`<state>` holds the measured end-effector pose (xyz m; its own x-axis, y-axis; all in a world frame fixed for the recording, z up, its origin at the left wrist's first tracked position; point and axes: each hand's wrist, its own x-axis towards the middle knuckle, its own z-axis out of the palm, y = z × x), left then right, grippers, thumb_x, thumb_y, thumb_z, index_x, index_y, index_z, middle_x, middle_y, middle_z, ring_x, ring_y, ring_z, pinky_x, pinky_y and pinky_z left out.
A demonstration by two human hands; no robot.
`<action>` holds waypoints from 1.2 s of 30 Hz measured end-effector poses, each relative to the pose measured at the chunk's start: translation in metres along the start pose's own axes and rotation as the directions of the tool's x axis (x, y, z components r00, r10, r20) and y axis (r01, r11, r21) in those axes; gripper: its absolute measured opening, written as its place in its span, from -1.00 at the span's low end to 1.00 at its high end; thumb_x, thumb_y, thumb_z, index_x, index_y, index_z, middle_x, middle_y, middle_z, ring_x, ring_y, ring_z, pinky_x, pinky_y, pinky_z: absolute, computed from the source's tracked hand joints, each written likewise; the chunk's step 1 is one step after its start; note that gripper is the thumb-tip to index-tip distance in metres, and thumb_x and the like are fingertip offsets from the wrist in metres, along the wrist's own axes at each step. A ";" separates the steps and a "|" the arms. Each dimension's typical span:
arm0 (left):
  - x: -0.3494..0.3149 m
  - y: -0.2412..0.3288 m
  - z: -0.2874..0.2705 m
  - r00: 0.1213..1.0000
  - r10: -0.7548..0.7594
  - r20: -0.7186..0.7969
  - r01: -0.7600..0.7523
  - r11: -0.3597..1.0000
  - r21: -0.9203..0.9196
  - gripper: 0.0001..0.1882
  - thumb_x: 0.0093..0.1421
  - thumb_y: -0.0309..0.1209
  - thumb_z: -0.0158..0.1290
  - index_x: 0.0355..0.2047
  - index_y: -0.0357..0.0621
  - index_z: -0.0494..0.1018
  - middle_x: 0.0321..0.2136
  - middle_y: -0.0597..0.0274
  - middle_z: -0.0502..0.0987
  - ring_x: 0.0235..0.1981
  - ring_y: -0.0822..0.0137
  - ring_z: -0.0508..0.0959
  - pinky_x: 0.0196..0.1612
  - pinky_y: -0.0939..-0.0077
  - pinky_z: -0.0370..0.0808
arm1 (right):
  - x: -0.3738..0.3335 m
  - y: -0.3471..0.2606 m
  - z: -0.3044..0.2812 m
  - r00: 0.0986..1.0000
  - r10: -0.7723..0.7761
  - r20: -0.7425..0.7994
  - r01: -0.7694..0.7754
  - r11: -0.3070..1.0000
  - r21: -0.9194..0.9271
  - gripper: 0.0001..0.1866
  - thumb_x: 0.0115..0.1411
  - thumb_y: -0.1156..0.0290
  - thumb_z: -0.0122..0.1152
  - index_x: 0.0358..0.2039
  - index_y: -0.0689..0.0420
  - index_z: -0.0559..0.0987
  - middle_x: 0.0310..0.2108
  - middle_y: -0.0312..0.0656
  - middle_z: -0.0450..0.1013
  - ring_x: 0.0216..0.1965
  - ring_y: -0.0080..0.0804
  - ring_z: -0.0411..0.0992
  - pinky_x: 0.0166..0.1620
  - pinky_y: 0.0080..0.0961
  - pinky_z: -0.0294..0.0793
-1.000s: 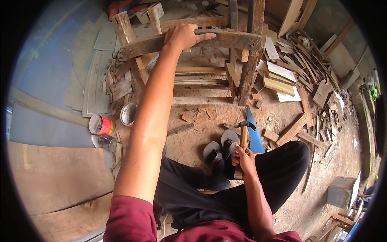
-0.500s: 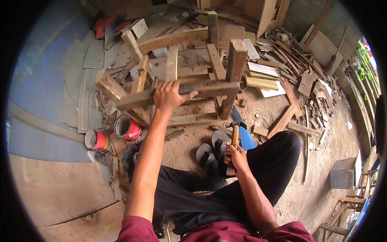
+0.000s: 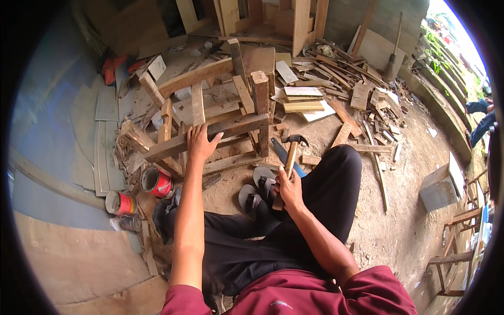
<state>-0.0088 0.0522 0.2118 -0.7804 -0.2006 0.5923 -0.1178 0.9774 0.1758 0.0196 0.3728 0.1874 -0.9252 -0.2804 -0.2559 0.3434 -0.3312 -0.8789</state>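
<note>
My left hand (image 3: 201, 145) lies over a dark wooden rail (image 3: 239, 127), its fingers over the top edge and its thumb out to the side. The rail crosses the near side of a rough wooden frame with legs (image 3: 261, 94), which looks like an unfinished chair or stool. Its left end is close to a slanting leg (image 3: 137, 137). In front of my right knee, my right hand (image 3: 289, 189) is closed round the wooden handle of a hammer (image 3: 291, 160). The hammer's dark metal head points up and away from me, apart from the frame.
Red paint cans (image 3: 156, 181) stand at the left. Dark sandals (image 3: 251, 198) and a flat blue item (image 3: 300, 170), partly hidden, are between my knees and the frame. Offcuts (image 3: 362, 94) pile up at the right, near a grey box (image 3: 438, 189). A person's legs (image 3: 480, 126) show far right.
The view has shifted, so the scene sits further left. The rail has come to rest lower against the frame, under my left hand. The hammer stays in my right hand, its head now plainly visible.
</note>
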 end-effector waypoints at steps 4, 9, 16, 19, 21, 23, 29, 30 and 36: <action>-0.011 0.005 0.007 1.000 -0.028 0.002 0.028 1.000 0.000 -0.33 0.14 0.09 0.14 0.04 -0.22 0.41 -0.02 -0.07 0.49 0.09 -0.01 0.41 0.32 0.02 0.09 | -0.020 -0.029 -0.001 0.993 -0.118 -0.021 0.119 0.993 0.014 -0.75 0.39 0.12 0.07 -0.27 0.01 0.32 -0.61 -0.42 0.22 -0.71 -0.64 0.20 -0.66 -0.59 0.24; -0.016 0.001 0.008 0.993 -0.107 0.058 0.106 0.994 0.025 -0.30 0.12 0.10 0.15 0.08 -0.20 0.39 0.03 -0.05 0.46 0.16 -0.02 0.36 0.35 -0.04 0.02 | -0.038 -0.053 -0.004 0.987 -0.158 -0.010 0.158 0.987 0.036 -0.77 0.37 0.23 0.10 -0.30 0.05 0.31 -0.61 -0.40 0.21 -0.72 -0.64 0.18 -0.68 -0.60 0.21; -0.013 0.014 0.002 0.985 -0.107 0.134 0.104 0.994 0.026 -0.22 0.12 0.17 0.12 0.13 -0.20 0.36 0.11 -0.05 0.41 0.21 0.01 0.32 0.37 -0.02 -0.03 | -0.055 -0.055 -0.025 0.998 -0.034 -0.060 0.039 0.995 0.090 -0.83 0.34 0.31 0.12 -0.25 0.08 0.34 -0.56 -0.37 0.21 -0.69 -0.61 0.18 -0.64 -0.56 0.23; -0.009 0.018 -0.002 0.965 -0.170 0.200 0.161 0.985 0.056 -0.17 0.12 0.19 0.11 0.18 -0.22 0.33 0.18 -0.05 0.36 0.26 0.01 0.28 0.39 -0.08 -0.09 | -0.059 -0.062 -0.033 0.998 -0.010 -0.066 0.018 0.993 0.121 -0.81 0.33 0.31 0.13 -0.18 0.10 0.36 -0.55 -0.37 0.21 -0.67 -0.60 0.18 -0.62 -0.55 0.23; -0.001 0.025 -0.002 0.946 -0.251 0.204 0.237 0.967 0.090 -0.18 0.13 0.20 0.10 0.17 -0.22 0.33 0.17 -0.06 0.36 0.25 0.01 0.28 0.38 -0.10 -0.11 | -0.067 -0.070 -0.034 0.997 0.015 -0.074 -0.003 0.989 0.149 -0.75 0.32 0.33 0.14 -0.08 0.12 0.36 -0.51 -0.34 0.22 -0.63 -0.59 0.21 -0.57 -0.55 0.25; 0.005 0.043 -0.011 0.931 -0.313 0.190 0.300 0.949 0.096 -0.27 0.16 0.12 0.11 0.11 -0.24 0.37 0.16 -0.07 0.37 0.23 -0.01 0.31 0.34 -0.04 0.04 | -0.071 -0.070 -0.038 0.995 0.031 -0.090 -0.012 0.979 0.204 -0.72 0.31 0.36 0.13 -0.04 0.13 0.34 -0.49 -0.33 0.23 -0.60 -0.57 0.22 -0.54 -0.54 0.27; 0.035 0.122 -0.031 0.946 -0.167 -0.279 0.049 0.921 -0.385 -0.63 0.24 -0.29 0.13 -0.03 -0.26 0.42 -0.03 0.00 0.44 0.07 0.02 0.42 0.14 0.17 0.35 | -0.058 -0.060 -0.065 0.978 0.134 -0.161 -0.057 0.909 0.413 -0.71 0.27 0.50 0.06 -0.03 0.14 0.26 -0.44 -0.25 0.26 -0.54 -0.51 0.28 -0.49 -0.51 0.37; 0.041 0.136 -0.033 0.933 -0.102 -0.344 -0.053 0.909 -0.413 -0.66 0.24 -0.33 0.12 -0.04 -0.26 0.43 -0.05 0.01 0.43 0.06 0.03 0.42 0.14 0.17 0.34 | -0.057 -0.058 -0.069 0.977 0.136 -0.165 -0.050 0.895 0.443 -0.70 0.28 0.48 0.07 -0.03 0.13 0.25 -0.43 -0.24 0.28 -0.53 -0.50 0.29 -0.48 -0.50 0.38; 0.066 0.171 0.000 0.949 -0.001 -0.315 -0.147 0.884 -0.445 -0.43 0.20 -0.25 0.18 0.12 -0.21 0.25 0.11 -0.07 0.27 0.17 0.00 0.29 0.25 0.14 0.21 | -0.059 -0.081 -0.068 0.986 0.128 -0.102 -0.049 0.826 0.562 -0.62 0.32 0.42 0.09 0.05 0.13 0.17 -0.41 -0.19 0.33 -0.50 -0.44 0.37 -0.44 -0.41 0.49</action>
<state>-0.0805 0.2058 0.2812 -0.5470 -0.2127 0.8096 0.2834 0.8630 0.4182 0.0354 0.4772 0.2461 -0.8850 -0.2273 -0.4062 0.4201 -0.7661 -0.4865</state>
